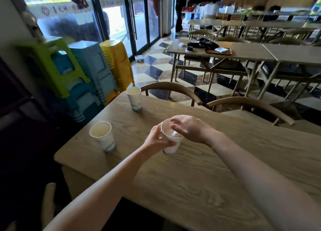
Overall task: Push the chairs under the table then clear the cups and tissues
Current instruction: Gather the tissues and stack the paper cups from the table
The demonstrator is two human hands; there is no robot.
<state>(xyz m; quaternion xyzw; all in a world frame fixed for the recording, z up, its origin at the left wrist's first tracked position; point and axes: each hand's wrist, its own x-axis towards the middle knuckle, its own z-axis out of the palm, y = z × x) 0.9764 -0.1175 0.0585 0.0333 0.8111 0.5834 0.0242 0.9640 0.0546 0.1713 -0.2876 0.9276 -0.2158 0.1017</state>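
My left hand (157, 138) grips a white paper cup (171, 146) by its side, held tilted just above the wooden table (217, 161). My right hand (189, 126) hovers over the cup's mouth, fingers pressing a white tissue (174, 135) into it. Two more paper cups stand upright on the table: one (103, 136) near the left edge, another (134, 98) at the far corner. Two wooden chairs (171, 88) (250, 105) sit tucked in at the table's far side, only their curved backs showing.
Stacked green, blue and yellow plastic stools (90, 71) stand left of the table by the glass doors. Another chair back (49, 201) shows at the near left. Further tables (243, 52) with a tray and dishes fill the right. A person (180, 10) stands far back.
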